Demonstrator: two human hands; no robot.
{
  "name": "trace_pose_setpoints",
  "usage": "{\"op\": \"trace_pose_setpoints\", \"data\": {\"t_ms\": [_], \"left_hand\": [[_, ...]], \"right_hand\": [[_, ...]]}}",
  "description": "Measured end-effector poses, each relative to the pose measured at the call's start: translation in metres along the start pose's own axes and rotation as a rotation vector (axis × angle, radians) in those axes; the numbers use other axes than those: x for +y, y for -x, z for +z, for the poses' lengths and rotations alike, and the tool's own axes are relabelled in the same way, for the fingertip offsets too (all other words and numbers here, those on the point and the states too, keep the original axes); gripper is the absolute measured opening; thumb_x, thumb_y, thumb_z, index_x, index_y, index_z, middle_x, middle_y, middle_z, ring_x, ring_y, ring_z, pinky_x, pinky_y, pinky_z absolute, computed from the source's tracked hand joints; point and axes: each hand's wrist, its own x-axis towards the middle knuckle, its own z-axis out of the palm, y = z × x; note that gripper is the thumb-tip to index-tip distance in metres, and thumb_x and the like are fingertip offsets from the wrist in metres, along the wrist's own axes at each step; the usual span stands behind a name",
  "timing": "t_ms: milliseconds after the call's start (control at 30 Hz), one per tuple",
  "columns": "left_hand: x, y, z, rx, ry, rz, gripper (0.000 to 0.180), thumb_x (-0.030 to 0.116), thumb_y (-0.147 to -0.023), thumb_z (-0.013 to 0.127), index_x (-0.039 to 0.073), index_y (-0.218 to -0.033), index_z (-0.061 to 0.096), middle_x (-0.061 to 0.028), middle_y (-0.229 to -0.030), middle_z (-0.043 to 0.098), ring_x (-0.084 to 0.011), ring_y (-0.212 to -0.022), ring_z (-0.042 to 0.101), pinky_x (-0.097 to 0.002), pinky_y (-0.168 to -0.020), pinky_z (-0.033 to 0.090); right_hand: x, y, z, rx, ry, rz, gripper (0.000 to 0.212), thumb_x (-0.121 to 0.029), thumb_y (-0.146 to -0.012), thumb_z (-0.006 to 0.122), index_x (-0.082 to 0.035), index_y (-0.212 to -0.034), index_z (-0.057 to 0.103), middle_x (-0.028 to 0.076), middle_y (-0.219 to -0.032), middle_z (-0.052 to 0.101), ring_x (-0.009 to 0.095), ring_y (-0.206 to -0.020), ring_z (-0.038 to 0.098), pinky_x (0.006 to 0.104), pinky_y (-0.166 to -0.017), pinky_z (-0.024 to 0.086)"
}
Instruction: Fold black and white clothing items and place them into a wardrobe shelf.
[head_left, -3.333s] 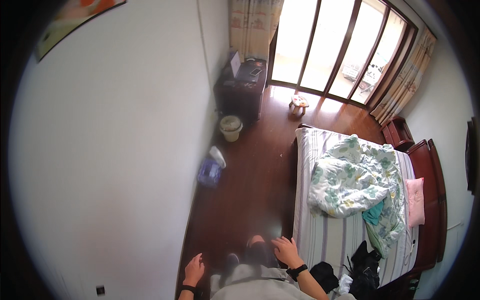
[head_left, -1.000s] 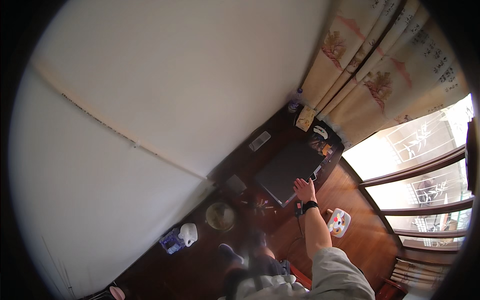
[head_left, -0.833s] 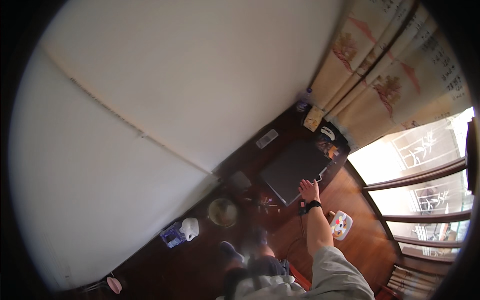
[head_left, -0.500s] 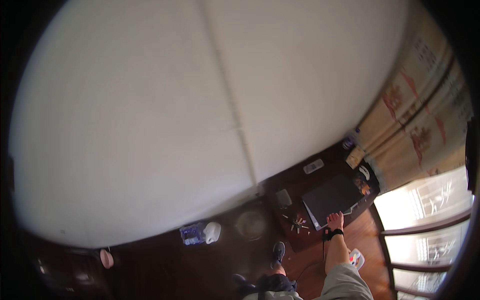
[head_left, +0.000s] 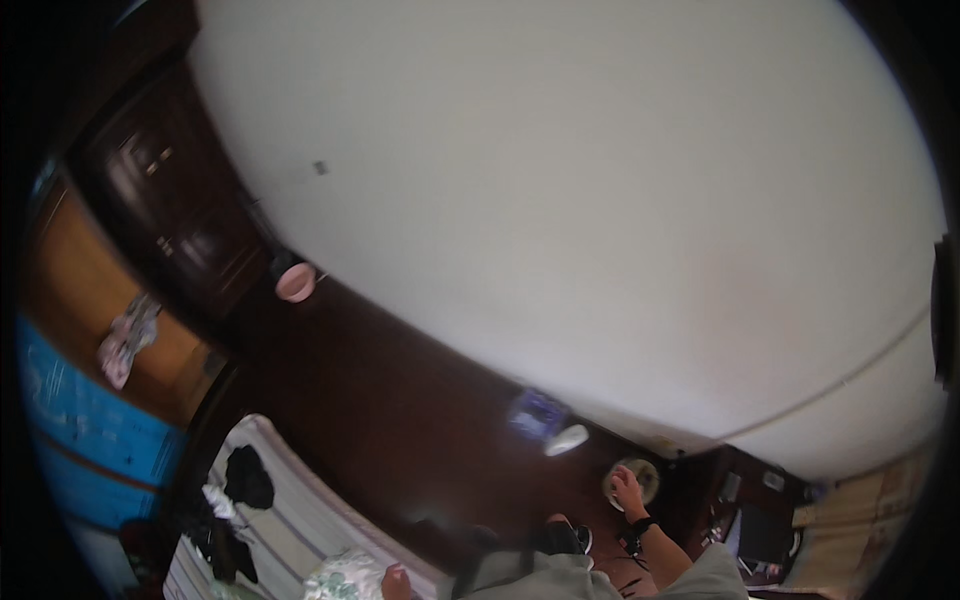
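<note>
My right hand (head_left: 628, 490), with a black band on its wrist, is over a round, pale-rimmed container (head_left: 651, 478) on the floor by the wall. Its fingers are small and blurred, so I cannot make out whether they grip anything. At the lower edge, part of my left hand (head_left: 396, 581) shows beside a pale green patterned cloth (head_left: 345, 577) on the bed; its fingers are mostly hidden. Left of the container lie a white jug-like thing (head_left: 567, 440) and a purple-blue plastic pack (head_left: 537, 414).
A dark desk at the right carries a black laptop (head_left: 763, 536) and small items. The bed (head_left: 300, 500) has dark clothes (head_left: 249, 478) on it. Beyond stand a pink basin (head_left: 296, 283), a dark door (head_left: 165, 200) and an open wooden cabinet (head_left: 75, 270). My shoe (head_left: 585, 539) is below.
My right hand has left the black laptop on the desk and is over the round container. The view has swung left, bringing the bed, door and cabinet in. My left hand now shows.
</note>
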Motion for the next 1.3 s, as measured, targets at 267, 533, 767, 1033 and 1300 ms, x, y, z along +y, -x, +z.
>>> {"op": "trace_pose_setpoints", "data": {"t_ms": [267,533,767,1033,1300], "left_hand": [[0.036,-0.136,-0.069,0.181,0.241,-0.068,0.023,0.013,-0.095,0.061,0.005,-0.115,0.069,-0.0113,-0.098,0.077,-0.0245,-0.089,0.075,-0.0357,-0.079,0.058],[0.018,-0.261,-0.148,0.396,0.177,-0.409,0.023,0.017,-0.095,0.063,0.010,-0.116,0.070,-0.0108,-0.101,0.077,-0.0282,-0.087,0.075,-0.0393,-0.077,0.059],[0.008,-0.340,-0.178,0.472,0.233,-0.836,0.030,0.014,-0.090,0.063,0.012,-0.119,0.069,-0.0095,-0.100,0.077,-0.0274,-0.085,0.075,-0.0410,-0.075,0.059],[-0.087,-0.520,-0.204,0.534,0.230,-0.879,0.033,0.015,-0.086,0.065,0.012,-0.118,0.069,-0.0102,-0.106,0.076,-0.0286,-0.086,0.074,-0.0439,-0.079,0.058],[-0.152,-0.714,-0.376,0.583,0.412,-0.893,0.042,0.017,-0.089,0.062,0.014,-0.131,0.063,-0.0085,-0.118,0.073,-0.0287,-0.097,0.072,-0.0431,-0.088,0.055]], "right_hand": [[-0.154,-0.074,0.278,-0.496,0.236,-0.414,0.042,-0.008,-0.097,0.061,-0.007,-0.139,0.055,0.008,-0.127,0.064,0.016,-0.111,0.064,0.0306,-0.083,0.055],[-0.343,-0.173,0.570,-0.744,0.398,-0.754,0.043,0.001,-0.093,0.058,-0.006,-0.135,0.058,0.012,-0.125,0.064,0.024,-0.113,0.064,0.0333,-0.090,0.055],[-0.490,-0.192,0.807,-0.982,0.470,-0.923,0.044,0.002,-0.090,0.059,-0.006,-0.133,0.060,0.015,-0.124,0.064,0.032,-0.114,0.062,0.0395,-0.097,0.052],[-0.603,-0.161,1.059,-1.138,0.651,-1.249,0.044,-0.003,-0.089,0.060,-0.005,-0.134,0.058,0.019,-0.126,0.062,0.040,-0.121,0.056,0.0449,-0.106,0.046],[-0.699,-0.119,1.297,-1.267,0.634,-1.426,0.047,-0.002,-0.090,0.059,-0.006,-0.137,0.057,0.019,-0.125,0.061,0.039,-0.117,0.056,0.0453,-0.102,0.048]]}}
